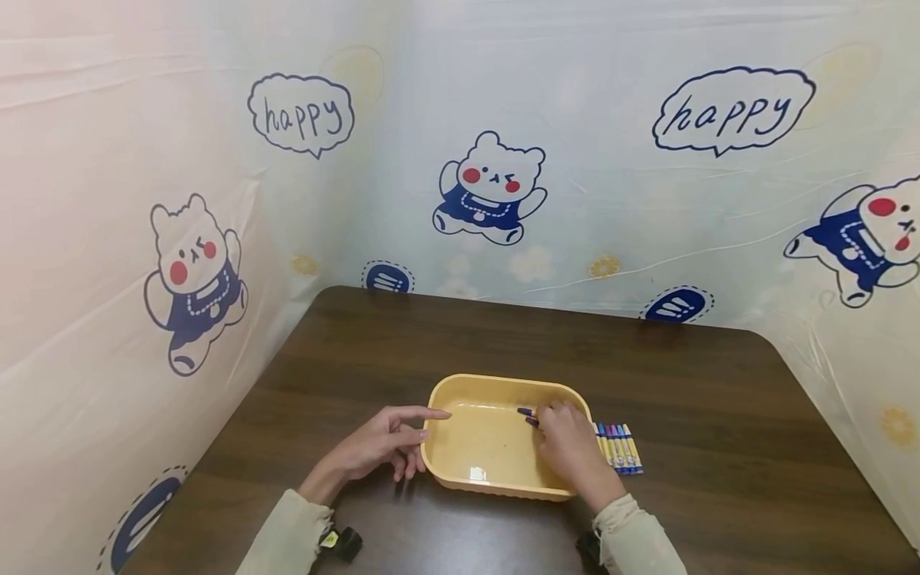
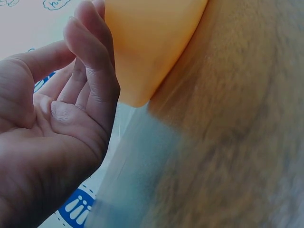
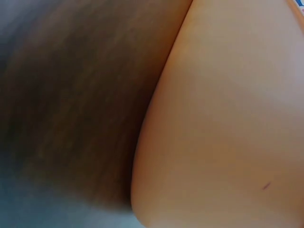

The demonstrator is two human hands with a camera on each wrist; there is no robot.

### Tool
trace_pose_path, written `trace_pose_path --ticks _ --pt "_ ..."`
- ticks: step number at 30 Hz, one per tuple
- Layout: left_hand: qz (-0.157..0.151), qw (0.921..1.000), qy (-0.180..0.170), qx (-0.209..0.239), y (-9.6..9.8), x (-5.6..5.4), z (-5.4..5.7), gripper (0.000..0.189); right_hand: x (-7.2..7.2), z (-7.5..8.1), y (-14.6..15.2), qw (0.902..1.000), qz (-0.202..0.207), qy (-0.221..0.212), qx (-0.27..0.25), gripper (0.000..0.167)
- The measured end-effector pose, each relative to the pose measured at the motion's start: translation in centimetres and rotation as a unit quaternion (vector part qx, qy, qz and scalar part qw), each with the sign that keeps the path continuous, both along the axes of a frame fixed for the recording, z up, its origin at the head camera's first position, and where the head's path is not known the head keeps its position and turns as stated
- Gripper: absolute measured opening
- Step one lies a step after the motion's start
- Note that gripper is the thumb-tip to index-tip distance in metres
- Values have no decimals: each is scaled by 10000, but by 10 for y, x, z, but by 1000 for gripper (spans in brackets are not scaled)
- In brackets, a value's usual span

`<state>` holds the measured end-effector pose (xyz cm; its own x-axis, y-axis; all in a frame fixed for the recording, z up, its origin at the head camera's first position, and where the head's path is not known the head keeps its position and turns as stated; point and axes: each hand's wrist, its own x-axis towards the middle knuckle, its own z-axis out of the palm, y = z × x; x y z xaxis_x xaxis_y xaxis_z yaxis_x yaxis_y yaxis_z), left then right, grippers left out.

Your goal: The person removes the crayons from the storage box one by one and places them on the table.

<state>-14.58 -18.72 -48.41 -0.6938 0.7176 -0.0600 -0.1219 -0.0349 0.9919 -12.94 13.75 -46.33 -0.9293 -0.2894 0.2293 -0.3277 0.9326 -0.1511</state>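
A yellow plastic tray (image 1: pixel 496 447) stands on the dark wooden table. My right hand (image 1: pixel 571 443) reaches over its right side and pinches crayons, two dark purple ends (image 1: pixel 528 413) poking out left of the fingers. The rest of these crayons is hidden by the hand. At the tray's left rim is my left hand (image 1: pixel 377 443), its index finger stretched over the edge and its thumb close to the rim. In the left wrist view that hand (image 2: pixel 71 104) lies beside the tray's wall (image 2: pixel 147 42). The right wrist view shows only the tray wall (image 3: pixel 218 123) and table, no fingers.
Several crayons (image 1: pixel 620 449) with yellow wrappers lie side by side on the table (image 1: pixel 719 447), just right of the tray and partly hidden by it. A pale printed curtain (image 1: pixel 575 224) encloses the table's back and sides.
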Motion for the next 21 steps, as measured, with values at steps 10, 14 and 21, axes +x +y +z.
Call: trace_pose_path --ticks 10,14,21 --pt "-7 10000 -57 2 1 -1 0 45 -2 -3 0 9982 164 -256 -516 13" --pt "-20 10000 -37 68 1 -1 1 46 -4 -3 -1 9964 243 -391 -708 12" --pt "-33 9999 -38 128 0 -1 0 46 -5 -4 -1 9929 221 -397 -1099 12"
